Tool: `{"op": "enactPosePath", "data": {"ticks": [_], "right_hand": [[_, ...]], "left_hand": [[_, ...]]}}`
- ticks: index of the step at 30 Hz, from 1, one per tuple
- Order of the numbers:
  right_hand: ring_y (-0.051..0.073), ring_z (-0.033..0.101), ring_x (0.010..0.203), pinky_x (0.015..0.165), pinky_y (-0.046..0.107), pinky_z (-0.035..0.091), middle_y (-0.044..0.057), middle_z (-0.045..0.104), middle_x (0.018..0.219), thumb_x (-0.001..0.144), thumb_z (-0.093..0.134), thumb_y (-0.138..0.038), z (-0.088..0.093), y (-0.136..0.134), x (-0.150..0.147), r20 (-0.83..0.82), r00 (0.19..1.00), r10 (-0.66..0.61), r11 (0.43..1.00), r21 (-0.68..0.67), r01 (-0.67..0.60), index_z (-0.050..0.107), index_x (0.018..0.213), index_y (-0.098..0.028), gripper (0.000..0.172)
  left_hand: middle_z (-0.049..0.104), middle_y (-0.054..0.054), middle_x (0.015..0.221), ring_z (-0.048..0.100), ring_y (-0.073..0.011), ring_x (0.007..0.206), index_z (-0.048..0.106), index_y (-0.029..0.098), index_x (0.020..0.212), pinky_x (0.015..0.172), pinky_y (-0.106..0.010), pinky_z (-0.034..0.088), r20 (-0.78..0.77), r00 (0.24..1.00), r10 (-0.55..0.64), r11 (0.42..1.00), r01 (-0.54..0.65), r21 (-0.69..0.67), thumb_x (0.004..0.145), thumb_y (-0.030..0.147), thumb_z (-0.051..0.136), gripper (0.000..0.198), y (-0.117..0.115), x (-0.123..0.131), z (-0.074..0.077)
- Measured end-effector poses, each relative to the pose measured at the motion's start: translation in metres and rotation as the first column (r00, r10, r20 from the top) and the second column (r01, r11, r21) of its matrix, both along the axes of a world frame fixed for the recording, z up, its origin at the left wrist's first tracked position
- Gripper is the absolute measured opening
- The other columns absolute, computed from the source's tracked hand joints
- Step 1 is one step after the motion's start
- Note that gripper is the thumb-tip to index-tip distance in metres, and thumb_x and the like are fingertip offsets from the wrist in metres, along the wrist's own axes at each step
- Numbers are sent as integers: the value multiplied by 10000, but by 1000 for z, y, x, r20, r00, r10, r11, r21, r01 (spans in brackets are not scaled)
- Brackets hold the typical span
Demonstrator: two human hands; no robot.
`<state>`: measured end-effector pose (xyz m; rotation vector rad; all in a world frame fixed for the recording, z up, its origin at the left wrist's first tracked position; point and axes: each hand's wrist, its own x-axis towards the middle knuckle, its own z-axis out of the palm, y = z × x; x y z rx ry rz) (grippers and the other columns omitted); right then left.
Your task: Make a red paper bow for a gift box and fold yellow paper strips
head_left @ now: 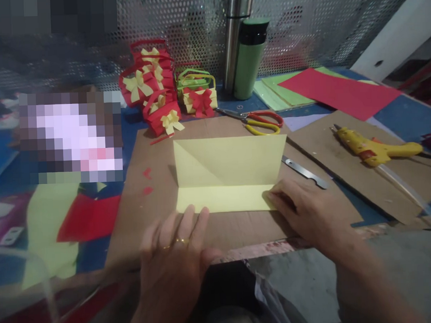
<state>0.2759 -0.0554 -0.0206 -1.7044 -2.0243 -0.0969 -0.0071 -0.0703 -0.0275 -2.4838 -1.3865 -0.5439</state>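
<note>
A pale yellow sheet of paper (230,172) lies folded on a brown cardboard mat (146,215), with a diagonal crease at its left and a folded strip along its near edge. My left hand (176,257) lies flat on the mat, fingers stretched out, fingertips touching the sheet's near left edge. My right hand (305,215) presses its fingertips down on the sheet's near right corner.
Several small red and green paper baskets with bows (160,95) stand at the back. Scissors (260,120), a metal blade (304,171), a yellow glue gun (374,149), two flasks (245,45) and red and green paper sheets (336,93) lie around.
</note>
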Motion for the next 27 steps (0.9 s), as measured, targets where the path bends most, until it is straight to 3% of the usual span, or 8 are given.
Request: {"op": "enactPosePath", "data": {"ticks": [10,14,18,23,27], "right_hand": [[194,638,660,596,305,376,46,676,718,1078,417,-392,-3,-3,2,47,999,-4,1000,14,3,572,783,-230,370],[187,630,655,603,302,371,44,670,708,1084,413,-383,-3,-3,1,36,999,3,1000,22,-3,563,769,-232,380],[176,606,632,604,296,364,31,655,687,1076,439,-352,-3,-1,1,18,999,32,998,59,-33,555,760,-225,360],[167,585,628,604,286,352,23,640,679,1043,488,-275,-5,0,-1,30,1000,-6,995,104,2,537,750,-220,301],[163,562,622,603,286,336,21,629,676,1006,500,-205,-5,-2,-4,40,998,-54,992,113,49,511,748,-224,258]], "left_hand": [[680,-124,1424,568,-318,1285,603,230,1477,1023,-501,365,-96,993,73,997,-76,-33,1058,403,477,471,-4,7,4],[656,-118,1461,549,-314,1335,603,252,1476,1064,-504,356,-104,991,85,996,-87,-19,1060,425,466,472,-4,8,5],[662,-148,1444,539,-299,1374,621,184,1451,1167,-489,310,-173,985,11,1000,-12,0,1072,438,417,500,1,4,5],[669,-235,1373,601,-349,1285,654,92,1412,1135,-509,370,-151,987,-60,997,65,31,1072,497,362,604,10,1,1],[714,-220,1167,627,-384,1150,679,209,1421,1062,-558,422,-197,976,-96,991,113,75,1007,643,448,644,20,8,10]]}}
